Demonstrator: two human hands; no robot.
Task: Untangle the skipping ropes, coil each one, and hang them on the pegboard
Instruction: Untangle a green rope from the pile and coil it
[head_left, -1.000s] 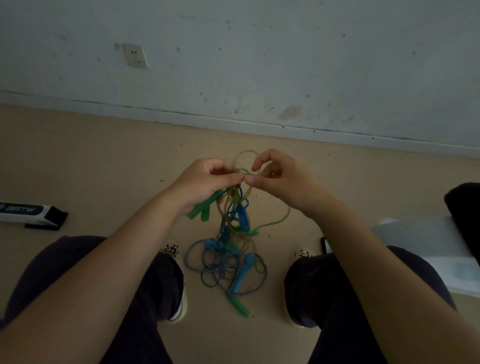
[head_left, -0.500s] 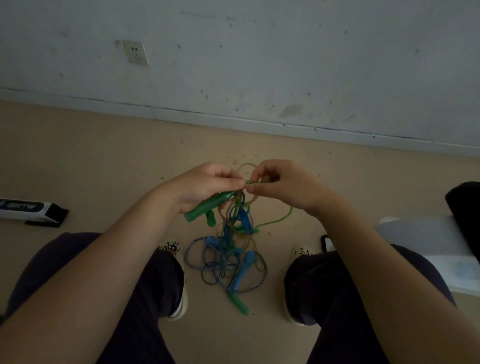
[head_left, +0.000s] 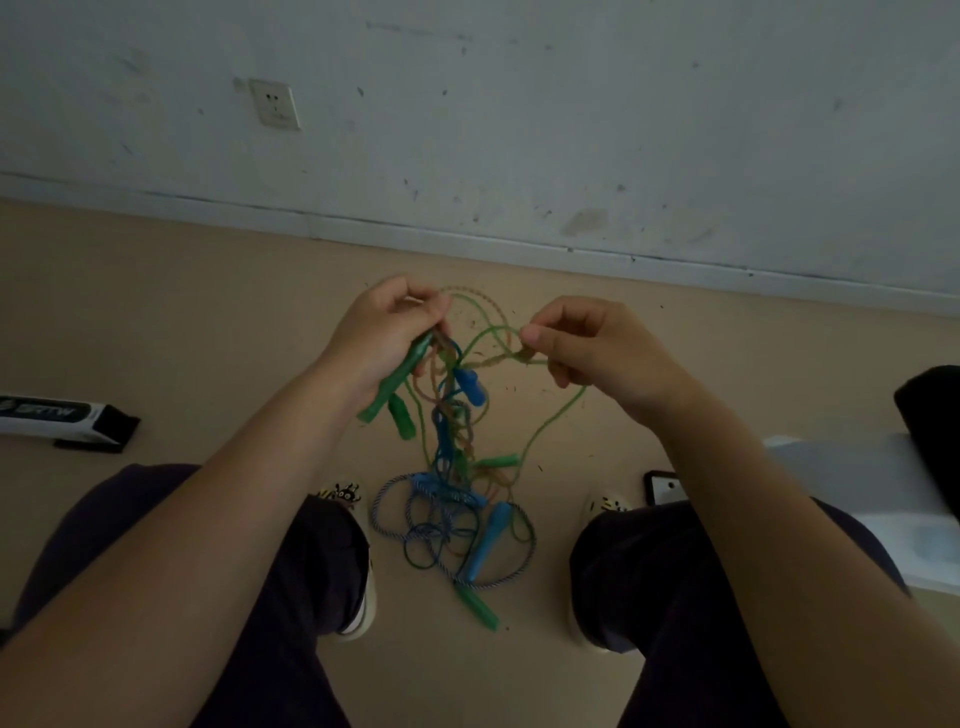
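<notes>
- Knees: the person's two legs (head_left: 291, 597) in dark trousers frame the near part of the scene, with a shoe (head_left: 340, 493) showing past each one on the floor (head_left: 156, 312).
- Ropes, lower part: a blue handle (head_left: 485, 540) and a green handle (head_left: 477, 607) lie on the floor between the shoes, inside loose loops of blue-and-white cord (head_left: 519, 566).
- Ropes, upper part: the tangle of skipping ropes (head_left: 449, 431) rises from the floor to both hands; a second blue handle (head_left: 470, 385) and a short green handle (head_left: 402, 423) hang in it.
- Left hand (head_left: 384, 338): fingers curled round a long green handle (head_left: 397, 382) together with several cords; grip closed on them.
- Right hand (head_left: 597, 353): thumb and forefinger pinch a thin green cord (head_left: 550, 421) at the knot; this cord loops down to the right and back into the tangle.
- Left side: a white-and-black box (head_left: 62, 418) lies on the floor.
- Right side: a pale sheet (head_left: 857, 478) and a dark item at the frame edge, unidentifiable.
- Far: a white wall (head_left: 571, 104) with a socket (head_left: 275, 104).
</notes>
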